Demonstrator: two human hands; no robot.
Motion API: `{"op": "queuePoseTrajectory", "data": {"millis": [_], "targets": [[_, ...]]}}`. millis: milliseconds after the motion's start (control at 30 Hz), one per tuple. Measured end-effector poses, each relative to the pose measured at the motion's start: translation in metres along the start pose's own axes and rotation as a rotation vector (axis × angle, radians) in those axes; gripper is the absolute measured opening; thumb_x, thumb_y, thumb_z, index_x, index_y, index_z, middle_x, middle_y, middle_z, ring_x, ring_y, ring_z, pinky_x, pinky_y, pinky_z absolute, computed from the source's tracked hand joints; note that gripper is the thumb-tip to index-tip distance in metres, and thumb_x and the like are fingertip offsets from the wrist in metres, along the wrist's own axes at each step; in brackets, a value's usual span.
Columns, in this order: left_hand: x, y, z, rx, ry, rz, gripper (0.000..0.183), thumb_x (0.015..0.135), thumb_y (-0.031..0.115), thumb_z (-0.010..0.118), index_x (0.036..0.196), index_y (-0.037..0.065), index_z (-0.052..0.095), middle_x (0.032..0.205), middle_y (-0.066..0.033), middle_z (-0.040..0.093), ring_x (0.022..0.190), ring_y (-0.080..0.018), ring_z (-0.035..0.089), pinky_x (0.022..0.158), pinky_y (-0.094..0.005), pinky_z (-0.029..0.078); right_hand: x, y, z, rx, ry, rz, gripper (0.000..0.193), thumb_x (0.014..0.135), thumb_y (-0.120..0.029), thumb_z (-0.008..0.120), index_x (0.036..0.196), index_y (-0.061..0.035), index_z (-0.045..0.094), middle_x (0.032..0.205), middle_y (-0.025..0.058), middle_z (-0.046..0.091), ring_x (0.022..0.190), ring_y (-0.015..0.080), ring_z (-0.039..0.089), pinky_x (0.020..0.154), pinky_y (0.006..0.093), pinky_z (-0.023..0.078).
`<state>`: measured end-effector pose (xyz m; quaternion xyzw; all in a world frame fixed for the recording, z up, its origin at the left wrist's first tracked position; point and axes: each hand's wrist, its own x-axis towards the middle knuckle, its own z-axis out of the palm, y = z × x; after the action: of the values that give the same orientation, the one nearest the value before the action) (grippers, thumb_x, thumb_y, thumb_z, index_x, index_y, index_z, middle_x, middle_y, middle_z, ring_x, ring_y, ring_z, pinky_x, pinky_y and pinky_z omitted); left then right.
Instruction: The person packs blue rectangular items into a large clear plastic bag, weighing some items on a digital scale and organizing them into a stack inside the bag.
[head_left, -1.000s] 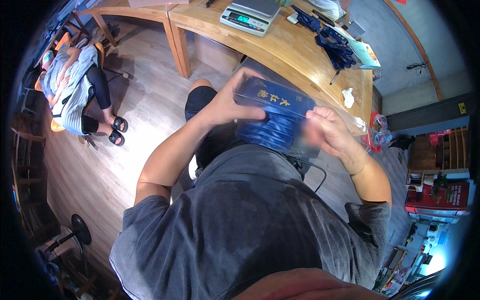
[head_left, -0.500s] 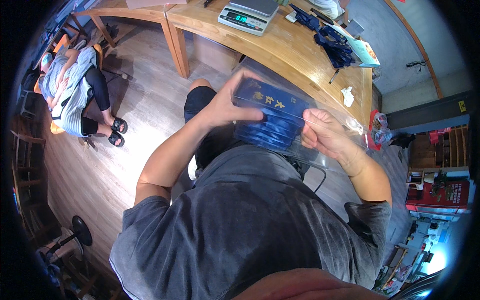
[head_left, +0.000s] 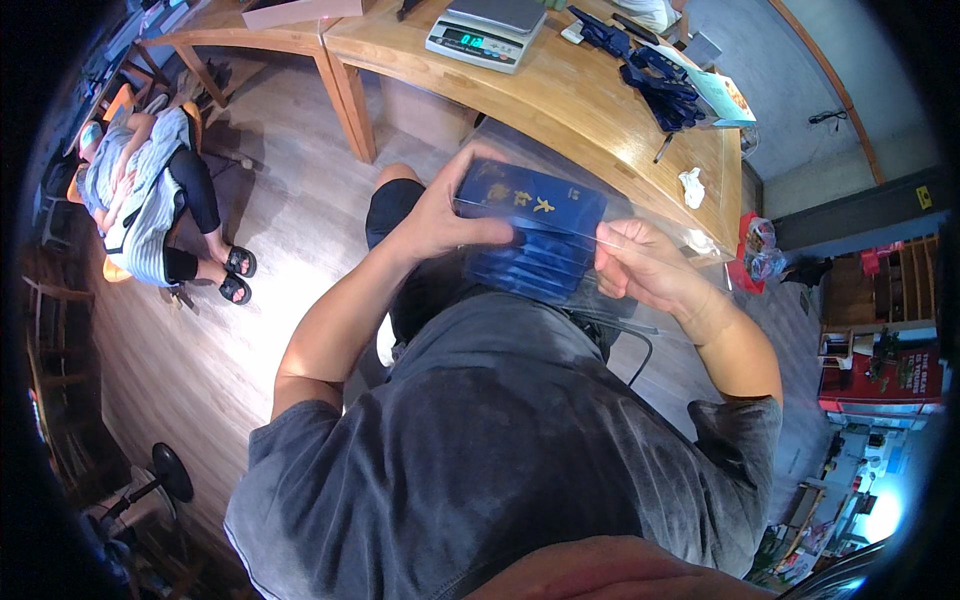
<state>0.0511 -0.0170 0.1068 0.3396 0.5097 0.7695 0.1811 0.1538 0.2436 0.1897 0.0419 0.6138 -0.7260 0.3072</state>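
A stack of dark blue packets (head_left: 530, 240) with gold lettering is held in front of my torso, beside the table's near edge. Clear plastic, apparently a bag (head_left: 705, 243), surrounds the stack and spreads out to the right. My left hand (head_left: 440, 215) is closed round the stack's left end, its thumb pressed across the near face and its fingers partly hidden behind. At the stack's right end, my right hand (head_left: 645, 265) pinches the edge of the clear plastic between thumb and curled fingers.
On the wooden table (head_left: 580, 115) are a digital scale (head_left: 485, 40), a heap of blue packets (head_left: 660, 90), a pale green card (head_left: 722, 98) and a crumpled white tissue (head_left: 692, 188). A red bag (head_left: 745, 255) sits past the table's right end. A person (head_left: 150, 190) is seated left.
The stack and both hands have shifted only slightly in the picture, along with the whole view. My left hand keeps its hold on the packets, and my right its pinch on the plastic.
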Motion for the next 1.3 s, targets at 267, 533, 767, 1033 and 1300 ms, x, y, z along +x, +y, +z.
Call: {"op": "queuePoseTrajectory", "data": {"millis": [267,533,767,1033,1300], "targets": [[-0.001,-0.015,-0.031,-0.164,0.185,-0.048,0.067,0.068,0.031,0.085,0.119,0.003,0.052,0.109,-0.0073,0.063,0.100,-0.0163,0.060,0.088,-0.0283,0.047,-0.031,-0.027,-0.024,-0.105,-0.100,-0.110,0.035,0.103,-0.019,0.049,0.126,0.0057,0.054,0.105,0.0186,0.065,0.098,0.0283,0.067,0.085,0.0356,0.054],[-0.005,-0.048,-0.057,-0.370,0.387,-0.033,0.068,0.074,0.045,0.078,0.122,0.005,0.052,0.117,-0.0134,0.061,0.109,-0.0253,0.059,0.095,-0.0386,0.049,-0.064,-0.067,-0.132,-0.436,0.174,-0.252,0.048,0.099,-0.034,0.057,0.130,0.0022,0.053,0.108,0.0144,0.066,0.096,0.0208,0.066,0.079,0.0317,0.056],[-0.006,-0.076,-0.061,-0.380,0.409,-0.139,0.067,0.082,0.054,0.067,0.127,0.009,0.046,0.120,-0.0128,0.056,0.112,-0.0280,0.057,0.099,-0.0407,0.047,0.040,-0.069,-0.316,-1.418,0.892,-0.258,0.057,0.086,-0.028,0.072,0.132,-0.0018,0.053,0.107,0.0175,0.065,0.100,0.0272,0.064,0.086,0.0363,0.051],[-0.006,-0.083,-0.066,-0.354,0.475,-0.125,0.067,0.077,0.055,0.071,0.116,0.006,0.049,0.113,-0.0125,0.056,0.112,-0.0277,0.054,0.101,-0.0406,0.043,0.154,-0.113,-0.387,-1.505,1.230,-0.021,0.099,0.067,-0.057,0.080,0.143,-0.0063,0.041,0.136,0.0270,0.049,0.121,0.0433,0.053,0.101,0.0460,0.046],[-0.008,-0.091,-0.067,-0.787,0.614,-0.290,0.060,0.090,0.042,0.066,0.129,-0.001,0.049,0.118,-0.0145,0.061,0.111,-0.0276,0.060,0.098,-0.0431,0.048,0.182,-0.115,-0.400,-1.682,0.892,0.029,0.097,0.060,-0.064,0.080,0.130,-0.0014,0.056,0.124,0.0243,0.062,0.118,0.0393,0.057,0.100,0.0446,0.043]]}}
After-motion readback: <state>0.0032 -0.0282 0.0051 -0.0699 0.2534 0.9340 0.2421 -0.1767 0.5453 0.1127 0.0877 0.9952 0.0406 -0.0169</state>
